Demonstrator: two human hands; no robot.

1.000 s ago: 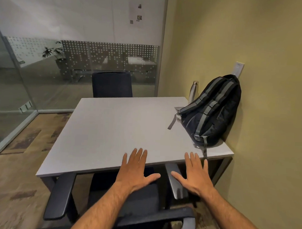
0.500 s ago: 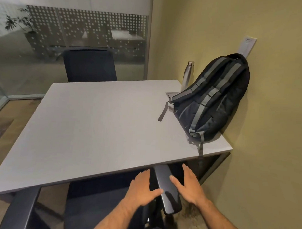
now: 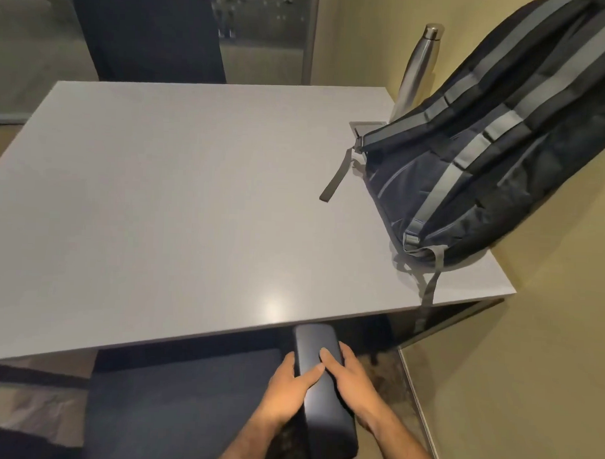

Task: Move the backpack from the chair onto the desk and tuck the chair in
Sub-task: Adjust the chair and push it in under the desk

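A black backpack (image 3: 496, 146) with grey straps rests on the right side of the grey desk (image 3: 178, 197), leaning against the wall. The dark office chair's seat (image 3: 185, 397) sits partly under the desk's near edge. Its right armrest (image 3: 322, 412) points under the desk edge. My left hand (image 3: 288, 390) grips the armrest from the left side and my right hand (image 3: 350, 378) grips it from the right, thumbs on top.
A steel bottle (image 3: 420, 65) stands behind the backpack by the yellow wall (image 3: 529, 374). A second dark chair (image 3: 150, 31) faces the far side of the desk. A backpack strap (image 3: 425, 302) hangs over the desk's near edge. Glass partition at the back.
Both hands dropped from hovering over the desk edge and closed on the chair's right armrest. The view has moved closer and lower, and the chair sits further under the desk.
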